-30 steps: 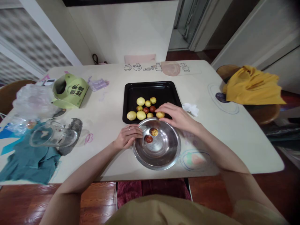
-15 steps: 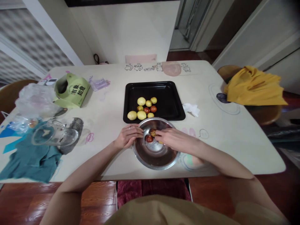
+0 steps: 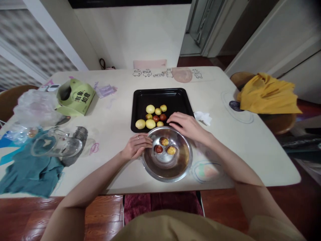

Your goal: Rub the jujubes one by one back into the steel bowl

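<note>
In front of me stands a shiny metal bowl (image 3: 167, 174) holding one dark red fruit (image 3: 158, 149), a speckled yellow-brown fruit (image 3: 164, 141) and a yellow fruit (image 3: 171, 150). My left hand (image 3: 138, 145) grips the bowl's left rim, fingers over the edge. Directly behind is a black baking tray (image 3: 173, 100). Several fruits lie at its front left, among them larger pale yellow ones (image 3: 150, 124), small yellow-green ones (image 3: 158, 111) and reddish-brown ones (image 3: 163, 117). Over the tray's front edge hovers my right hand (image 3: 187, 125), fingers loosely apart, nothing visible in them, just right of the fruits.
A crumpled white tissue (image 3: 203, 117) lies right of the tray. On the left are a glass pitcher (image 3: 56, 145) on its side, a teal cloth (image 3: 32, 174), a green paper box (image 3: 77, 98) and a clear plastic bag (image 3: 36, 107). Yellow cloth (image 3: 269, 95) drapes over a chair.
My right hand has let go of the yellow fruit in the bowl and moved up and out to the tray's front edge. My left hand stays on the rim.
</note>
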### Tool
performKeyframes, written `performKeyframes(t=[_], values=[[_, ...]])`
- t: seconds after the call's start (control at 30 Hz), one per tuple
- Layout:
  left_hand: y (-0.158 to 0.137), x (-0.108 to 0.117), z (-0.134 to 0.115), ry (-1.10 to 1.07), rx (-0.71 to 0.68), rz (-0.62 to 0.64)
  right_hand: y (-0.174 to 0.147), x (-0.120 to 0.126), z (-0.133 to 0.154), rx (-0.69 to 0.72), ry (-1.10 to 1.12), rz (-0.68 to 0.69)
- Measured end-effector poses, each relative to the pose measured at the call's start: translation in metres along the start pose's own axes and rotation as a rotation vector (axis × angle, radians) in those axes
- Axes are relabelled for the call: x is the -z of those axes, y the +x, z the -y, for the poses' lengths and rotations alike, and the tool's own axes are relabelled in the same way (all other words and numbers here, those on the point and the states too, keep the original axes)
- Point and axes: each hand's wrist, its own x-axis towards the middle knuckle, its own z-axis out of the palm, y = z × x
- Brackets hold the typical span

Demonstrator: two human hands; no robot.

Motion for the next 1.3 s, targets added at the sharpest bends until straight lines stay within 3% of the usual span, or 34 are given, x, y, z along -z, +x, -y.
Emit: performKeyframes(t=[0.1, 0.3, 0.53, 1.1, 1.3], values=[[0.000, 0.000, 0.000, 0.000, 0.001, -0.001, 0.009, -0.011, -0.025, -0.022, 0.016, -0.046], [0.000, 0.000, -0.001, -0.002, 0.007, 0.003, 0.014, -0.030, -0.053, 0.054, 0.049, 0.061], [0.000, 0.000, -0.001, -0.004, 0.010, -0.003, 0.012, -0.032, -0.053, 0.011, -0.014, 0.043], [0.000, 0.001, -0.001, 0.024, -0.002, 0.008, 0.012, -0.042, -0.058, -0.063, 0.102, 0.044], [0.001, 0.001, -0.001, 0.027, -0.004, 0.012, 0.011, -0.029, -0.045, -0.045, 0.095, -0.066]])
